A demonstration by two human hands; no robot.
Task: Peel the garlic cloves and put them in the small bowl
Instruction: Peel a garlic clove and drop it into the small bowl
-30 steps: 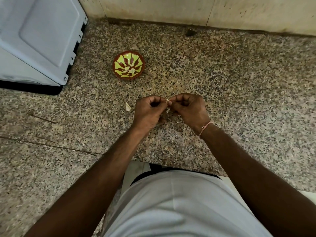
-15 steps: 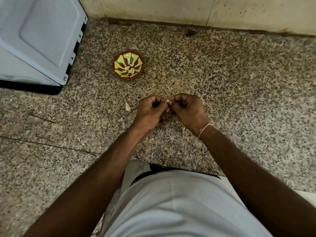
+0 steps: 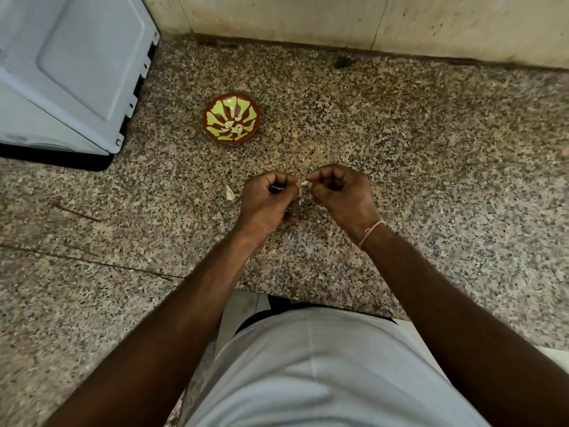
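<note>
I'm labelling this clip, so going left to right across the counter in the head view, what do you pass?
White appliance → small bowl → loose garlic piece → left hand → garlic clove → right hand.

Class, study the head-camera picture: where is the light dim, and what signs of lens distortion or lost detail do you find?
Head view: dim, warm light; the forearms go nearly black. Wide-angle bending curves the wall base. The garlic clove pinched between the left hand and right hand is too small for detail. The small bowl stays clear.
</note>
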